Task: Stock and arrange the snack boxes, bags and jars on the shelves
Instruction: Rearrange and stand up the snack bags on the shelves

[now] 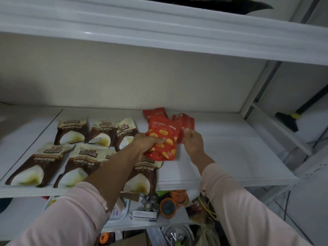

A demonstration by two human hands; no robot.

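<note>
On the white shelf (pixel 230 157) lie several brown-and-cream snack bags (pixel 71 130) in two rows at the left. My left hand (pixel 147 142) grips a red snack bag with yellow shapes (pixel 165 134) near the shelf's middle. My right hand (pixel 193 141) pinches the lower edge of a second red bag (pixel 184 122) just to its right. A third red bag (pixel 155 112) lies behind them near the back wall.
The upper shelf (pixel 159 27) overhangs close above. Below the shelf's front edge sit an orange-rimmed lid (pixel 167 207), small boxes (pixel 143 214) and other clutter. A broom head (pixel 287 121) shows beyond the frame post at the right.
</note>
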